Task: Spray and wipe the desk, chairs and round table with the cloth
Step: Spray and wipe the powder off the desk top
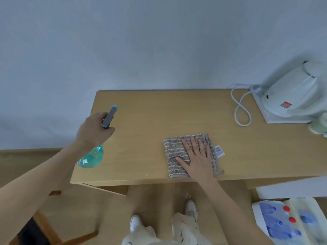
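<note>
My left hand [92, 130] grips a spray bottle [92, 157] with a teal see-through body and a grey head, held above the left end of the light wooden desk [150, 117], nozzle pointing away over the top. A folded grey-brown striped cloth [174, 152] lies flat near the desk's front edge. My right hand [196, 156] rests on the cloth with straight, spread fingers pressing it down. A white label sticks out at the cloth's right side.
A pale green appliance [292, 96] on a white base, with a looped white cord [241, 110], stands at the desk's back right. A wooden chair [46, 232] is at lower left. A pack of water bottles [286, 221] lies on the floor at lower right. A wall runs behind the desk.
</note>
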### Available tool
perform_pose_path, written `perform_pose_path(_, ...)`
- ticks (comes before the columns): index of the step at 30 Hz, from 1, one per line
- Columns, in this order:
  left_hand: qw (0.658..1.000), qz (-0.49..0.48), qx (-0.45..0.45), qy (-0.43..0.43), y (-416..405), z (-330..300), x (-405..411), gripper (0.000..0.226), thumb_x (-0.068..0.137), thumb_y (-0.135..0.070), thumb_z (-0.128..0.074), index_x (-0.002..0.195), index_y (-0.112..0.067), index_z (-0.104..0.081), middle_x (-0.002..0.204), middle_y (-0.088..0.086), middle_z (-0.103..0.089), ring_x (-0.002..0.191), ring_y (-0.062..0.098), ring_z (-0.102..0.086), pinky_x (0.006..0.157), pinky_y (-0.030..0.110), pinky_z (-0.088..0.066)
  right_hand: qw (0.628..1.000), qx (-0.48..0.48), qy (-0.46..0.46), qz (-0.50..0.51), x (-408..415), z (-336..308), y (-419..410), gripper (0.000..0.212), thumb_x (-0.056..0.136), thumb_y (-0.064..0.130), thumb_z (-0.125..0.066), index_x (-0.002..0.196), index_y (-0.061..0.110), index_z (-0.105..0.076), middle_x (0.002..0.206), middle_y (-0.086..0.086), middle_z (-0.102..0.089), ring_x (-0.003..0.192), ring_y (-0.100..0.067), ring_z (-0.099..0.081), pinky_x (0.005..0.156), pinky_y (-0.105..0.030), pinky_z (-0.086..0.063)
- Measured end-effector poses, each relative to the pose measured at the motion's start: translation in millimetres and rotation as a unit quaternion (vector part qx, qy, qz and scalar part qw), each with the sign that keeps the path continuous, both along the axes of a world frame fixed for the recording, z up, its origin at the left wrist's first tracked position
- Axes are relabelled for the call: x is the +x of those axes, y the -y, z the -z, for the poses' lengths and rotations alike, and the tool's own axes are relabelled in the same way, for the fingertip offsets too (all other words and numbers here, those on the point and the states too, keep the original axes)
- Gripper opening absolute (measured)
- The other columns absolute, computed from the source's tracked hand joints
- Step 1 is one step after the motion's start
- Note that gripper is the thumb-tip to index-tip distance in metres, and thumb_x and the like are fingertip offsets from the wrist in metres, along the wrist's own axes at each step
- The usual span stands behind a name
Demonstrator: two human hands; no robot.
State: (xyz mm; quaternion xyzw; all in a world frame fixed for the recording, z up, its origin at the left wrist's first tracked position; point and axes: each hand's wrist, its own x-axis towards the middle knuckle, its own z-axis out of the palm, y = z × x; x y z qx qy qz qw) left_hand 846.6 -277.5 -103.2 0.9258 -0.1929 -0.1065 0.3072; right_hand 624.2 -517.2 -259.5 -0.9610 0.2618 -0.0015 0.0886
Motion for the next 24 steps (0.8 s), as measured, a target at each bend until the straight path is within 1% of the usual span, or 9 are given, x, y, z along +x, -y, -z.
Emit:
perform_pose_path(3, 1.000, 0.015, 0.001, 0.009, 30, 2, -4, 0.024, 0.077, -0.004, -0.058, 0.099, -0.014, -0.062, 0.079, -0.004, -0.056, 0.077, 0.033, -0.063, 0.077, 0.041, -0.050, 0.999, 0.002, -0.016, 0.051, -26, -2, 45, 0.082, 0.077, 0.082, 0.005, 0.149, 0.043, -0.002, 0.159, 0.008, 0.005, 0.147, -0.019, 0.004, 0.116, -0.041, 0.010)
perform_pose_path(5, 1.000, 0.025, 0.001, 0.012, 48, 3, -6, 0.025, 0.078, -0.004, -0.059, 0.101, -0.013, -0.063, 0.086, 0.002, -0.059, 0.077, 0.032, -0.062, 0.077, 0.040, -0.049, 0.996, 0.009, -0.021, 0.083, -36, -5, 69, 0.086, 0.073, 0.083, 0.006, 0.149, 0.043, 0.000, 0.158, 0.009, 0.008, 0.147, -0.018, 0.007, 0.116, -0.041, 0.010)
perform_pose_path(9, 0.999, 0.035, -0.008, 0.010, 71, 7, -8, 0.027, 0.076, -0.005, -0.059, 0.101, -0.016, -0.063, 0.085, -0.003, -0.057, 0.078, 0.034, -0.062, 0.078, 0.048, -0.053, 0.993, 0.007, -0.016, 0.118, -37, -6, 105, 0.089, 0.073, 0.082, 0.002, 0.150, 0.040, -0.008, 0.160, 0.006, -0.001, 0.147, -0.021, 0.000, 0.118, -0.043, 0.005)
perform_pose_path(11, 0.999, 0.038, -0.007, 0.012, 81, 7, -10, 0.027, 0.076, -0.005, -0.059, 0.100, -0.016, -0.063, 0.084, -0.004, -0.057, 0.077, 0.033, -0.061, 0.077, 0.048, -0.054, 0.992, 0.011, -0.011, 0.127, -33, -6, 119, 0.091, 0.073, 0.082, 0.002, 0.151, 0.038, -0.011, 0.160, 0.004, -0.005, 0.147, -0.022, -0.002, 0.118, -0.045, 0.003)
perform_pose_path(12, 0.999, 0.040, -0.003, 0.016, 87, 8, -11, 0.026, 0.076, -0.006, -0.059, 0.099, -0.016, -0.063, 0.088, -0.002, -0.060, 0.076, 0.033, -0.062, 0.077, 0.047, -0.054, 0.991, 0.013, -0.009, 0.129, -30, -6, 126, 0.091, 0.073, 0.082, 0.002, 0.151, 0.038, -0.012, 0.160, 0.003, -0.006, 0.147, -0.022, -0.003, 0.118, -0.045, 0.003)
perform_pose_path(14, 0.999, 0.040, 0.002, 0.021, 99, 8, -12, 0.023, 0.076, -0.004, -0.059, 0.097, -0.016, -0.062, 0.097, 0.002, -0.064, 0.073, 0.033, -0.062, 0.076, 0.045, -0.053, 0.992, 0.014, -0.010, 0.128, -26, -6, 138, 0.091, 0.073, 0.082, 0.001, 0.151, 0.037, -0.012, 0.160, 0.003, -0.007, 0.147, -0.023, -0.003, 0.118, -0.046, 0.003)
perform_pose_path(16, 0.999, 0.037, 0.005, 0.024, 112, 9, -12, 0.024, 0.076, -0.005, -0.060, 0.097, -0.016, -0.062, 0.100, 0.003, -0.065, 0.072, 0.033, -0.062, 0.076, 0.045, -0.053, 0.992, 0.011, -0.004, 0.127, -23, -6, 148, 0.091, 0.073, 0.081, 0.001, 0.151, 0.036, -0.013, 0.160, 0.002, -0.008, 0.147, -0.023, -0.004, 0.118, -0.046, 0.003)
perform_pose_path(20, 0.998, 0.047, 0.018, 0.031, 141, 7, -14, 0.025, 0.074, -0.011, -0.059, 0.098, -0.018, -0.063, 0.095, 0.002, -0.064, 0.070, 0.032, -0.063, 0.076, 0.046, -0.053, 0.993, 0.015, -0.008, 0.120, -20, -5, 165, 0.092, 0.073, 0.081, 0.003, 0.151, 0.036, -0.011, 0.160, 0.002, -0.008, 0.147, -0.024, -0.004, 0.117, -0.045, 0.005)
perform_pose_path(24, 0.998, 0.058, 0.015, 0.026, 176, 5, -18, 0.028, 0.071, -0.015, -0.057, 0.098, -0.020, -0.062, 0.094, 0.000, -0.063, 0.071, 0.031, -0.063, 0.076, 0.047, -0.054, 0.992, 0.016, -0.003, 0.127, -17, -6, 187, 0.092, 0.072, 0.081, 0.004, 0.152, 0.036, -0.010, 0.160, 0.001, -0.007, 0.147, -0.023, -0.003, 0.115, -0.045, 0.008)
